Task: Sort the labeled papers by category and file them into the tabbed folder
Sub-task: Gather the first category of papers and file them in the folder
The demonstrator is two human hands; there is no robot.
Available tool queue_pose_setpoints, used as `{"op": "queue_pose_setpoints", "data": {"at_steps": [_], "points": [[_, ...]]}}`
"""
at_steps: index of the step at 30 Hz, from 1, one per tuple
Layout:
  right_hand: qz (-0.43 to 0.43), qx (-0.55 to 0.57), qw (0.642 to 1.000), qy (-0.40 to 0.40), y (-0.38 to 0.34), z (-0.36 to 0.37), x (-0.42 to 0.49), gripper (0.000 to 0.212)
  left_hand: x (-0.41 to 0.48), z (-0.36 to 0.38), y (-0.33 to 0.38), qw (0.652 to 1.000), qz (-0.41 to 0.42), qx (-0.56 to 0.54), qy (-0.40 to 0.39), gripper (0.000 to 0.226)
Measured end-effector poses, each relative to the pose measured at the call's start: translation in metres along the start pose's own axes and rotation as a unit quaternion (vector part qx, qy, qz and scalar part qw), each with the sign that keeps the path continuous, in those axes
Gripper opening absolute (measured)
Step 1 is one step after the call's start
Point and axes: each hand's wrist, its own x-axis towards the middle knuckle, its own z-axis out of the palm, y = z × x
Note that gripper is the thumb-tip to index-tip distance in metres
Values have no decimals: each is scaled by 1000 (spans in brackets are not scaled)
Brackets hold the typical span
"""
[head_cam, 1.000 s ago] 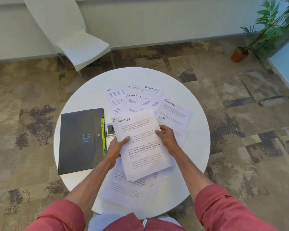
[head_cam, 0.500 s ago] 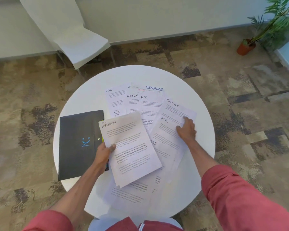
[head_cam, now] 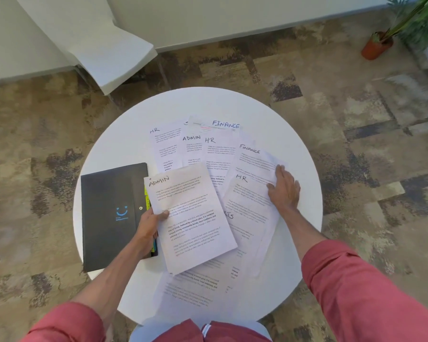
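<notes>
My left hand (head_cam: 150, 224) grips the left edge of a sheet headed ADMIN (head_cam: 190, 213), held over the table's middle. The black tabbed folder (head_cam: 109, 215) lies closed on the left, coloured tabs peeking out under my left hand. My right hand (head_cam: 283, 190) rests flat, fingers spread, on the overlapping sheets headed HR (head_cam: 247, 201) and FINANCE (head_cam: 255, 156) at the right. Fanned behind lie more sheets: HR (head_cam: 164, 146), ADMIN (head_cam: 193, 149), HR (head_cam: 218, 154) and FINANCE (head_cam: 223, 124). Other sheets (head_cam: 195, 287) lie near me, their headings hidden.
All of it lies on a round white table (head_cam: 299, 149) on patterned carpet. A white chair (head_cam: 104, 48) stands beyond the table at the back left. A potted plant (head_cam: 381, 43) stands on the floor at the back right.
My right hand let go of the ADMIN sheet and moved right onto the HR and FINANCE sheets. My left hand carried the ADMIN sheet slightly left, toward the folder.
</notes>
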Motion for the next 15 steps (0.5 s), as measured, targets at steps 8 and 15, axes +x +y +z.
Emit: {"op": "queue_pose_setpoints", "data": {"at_steps": [8,15], "points": [[38,212,972,93,-4,-3,-12,43,3,6,-2,1000,-7,12,-12,35],[163,405,896,78,-4,-22,-17,71,-5,0,-12,1000,-11,1,0,31]]}}
